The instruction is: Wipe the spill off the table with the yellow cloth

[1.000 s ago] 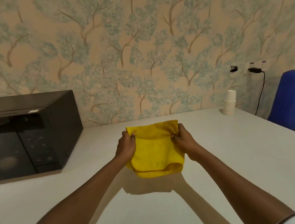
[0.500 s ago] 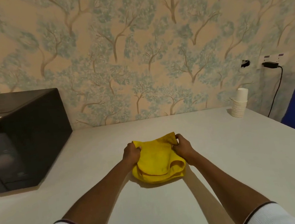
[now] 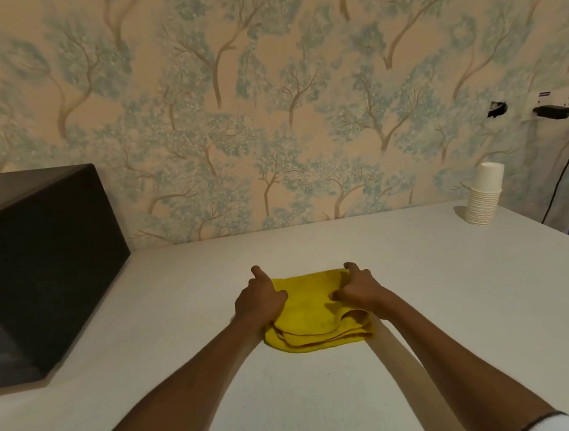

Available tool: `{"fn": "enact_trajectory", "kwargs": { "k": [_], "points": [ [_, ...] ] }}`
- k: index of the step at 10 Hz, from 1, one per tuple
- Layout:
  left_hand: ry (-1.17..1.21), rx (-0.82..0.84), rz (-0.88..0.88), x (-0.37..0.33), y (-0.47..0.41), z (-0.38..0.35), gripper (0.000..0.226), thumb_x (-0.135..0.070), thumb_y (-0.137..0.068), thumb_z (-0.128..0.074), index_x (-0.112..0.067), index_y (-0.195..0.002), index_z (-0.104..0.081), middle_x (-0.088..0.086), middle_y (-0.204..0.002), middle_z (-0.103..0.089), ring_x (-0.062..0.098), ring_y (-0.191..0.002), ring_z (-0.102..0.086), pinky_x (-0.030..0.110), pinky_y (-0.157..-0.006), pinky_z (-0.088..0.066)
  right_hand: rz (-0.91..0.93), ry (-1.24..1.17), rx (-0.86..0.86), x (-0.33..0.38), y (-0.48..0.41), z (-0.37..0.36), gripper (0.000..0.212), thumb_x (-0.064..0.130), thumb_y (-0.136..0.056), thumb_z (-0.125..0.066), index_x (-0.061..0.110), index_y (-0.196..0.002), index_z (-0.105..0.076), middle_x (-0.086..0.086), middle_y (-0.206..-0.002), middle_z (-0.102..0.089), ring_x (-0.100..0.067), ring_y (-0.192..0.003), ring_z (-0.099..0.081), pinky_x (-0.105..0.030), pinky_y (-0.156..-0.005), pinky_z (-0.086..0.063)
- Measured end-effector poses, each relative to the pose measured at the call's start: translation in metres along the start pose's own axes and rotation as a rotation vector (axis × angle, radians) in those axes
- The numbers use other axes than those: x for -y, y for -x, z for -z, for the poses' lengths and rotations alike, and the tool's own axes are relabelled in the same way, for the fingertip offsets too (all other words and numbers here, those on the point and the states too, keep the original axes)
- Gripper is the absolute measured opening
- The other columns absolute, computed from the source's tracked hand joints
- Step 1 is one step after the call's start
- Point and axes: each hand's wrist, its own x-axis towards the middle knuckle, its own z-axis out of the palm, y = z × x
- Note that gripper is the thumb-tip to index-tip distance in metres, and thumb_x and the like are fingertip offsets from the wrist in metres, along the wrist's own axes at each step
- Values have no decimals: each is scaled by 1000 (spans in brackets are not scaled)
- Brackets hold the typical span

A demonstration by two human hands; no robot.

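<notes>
Your tabletop (image 3: 423, 323) is white, runs back to a wall papered with a tree pattern, and takes up most of the view. No spill shows anywhere on the bare surface; if one exists it's probably under the cloth or too faint to see here, can't tell.

Black box-shaped appliance (image 3: 40, 271) sits at the far left on the tabletop, well apart from your work area, so it's not in the wiping path.

Yellow cloth (image 3: 314, 319) lies flat on the tabletop, centre, folded into several layers with the folded edges facing you. Folded like that it likely gives a thicker pad to soak and push with.

Stack of white paper cups (image 3: 483, 198) stands at the far right by the wall, near a plugged-in black cable (image 3: 563, 170). Both well clear of the cloth.

Your left hand (image 3: 259, 301) rests on the cloth's left edge, fingers loosely curled, index finger pointing forward, pressing down rather than pinching. Your right hand (image 3: 360, 286) sits on the right side, fingers curled onto the top layer, also pressing, not gripping tight. Two hands spread across the pad looks like you're pinning it flat so it slides as one piece. Judgement: wipe stroke about to start or barely begun.
</notes>
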Motion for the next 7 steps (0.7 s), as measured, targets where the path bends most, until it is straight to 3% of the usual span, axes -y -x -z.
{"fn": "enact_trajectory", "kwargs": {
  "k": [1,3,4,5,6,7],
  "points": [
    [-7,36,76,1,5,-8,92,-37,-79,-61,0,-144,-8,20,-132,-52,40,-115,-54,42,-87,-46,21,187,15,-3,7,-5,93,32,-76,-73,19,-148,-16,-25,-139,-28,-46,-120,-45,-46,-94,-48],
    [-14,13,104,1,20,-10,75,-35,-83,-58,-3,-138,-18,18,-129,-55,38,-112,-56,43,-86,-47,30,537,1,-2,25,-16,77,44,-80,-67,13,-141,-31,-23,-136,-34,-45,-126,-35,-53,-99,-41],
    [-243,-69,11,2,40,-7,74,-44,-89,-50,-5,-143,-18,17,-129,-53,35,-108,-60,39,-81,-48,75,616,-113,-2,38,-21,67,53,-81,-58,15,-133,-41,-21,-136,-35,-44,-128,-29,-54,-98,-39],
    [-607,-185,-268,9,65,-10,66,-50,-94,-35,-15,-148,-20,19,-138,-45,36,-101,-62,37,-77,-47,179,694,-279,0,54,-32,66,64,-82,-44,24,-135,-42,-16,-139,-40,-41,-125,-34,-52,-97,-36],
    [-624,-96,-326,19,86,-10,51,-52,-95,-27,-23,-136,-37,19,-134,-50,41,-109,-55,43,-81,-44,190,739,-162,1,68,-46,62,66,-85,-35,23,-126,-50,-16,-134,-49,-41,-123,-38,-52,-99,-32],
    [-677,-70,-281,26,95,7,58,-55,-94,-28,-25,-144,-30,20,-148,-38,48,-137,-28,57,-102,-32,150,773,-187,9,84,-55,71,70,-83,-32,16,-123,-52,-19,-136,-46,-42,-128,-34,-53,-101,-28]
  ]
}}
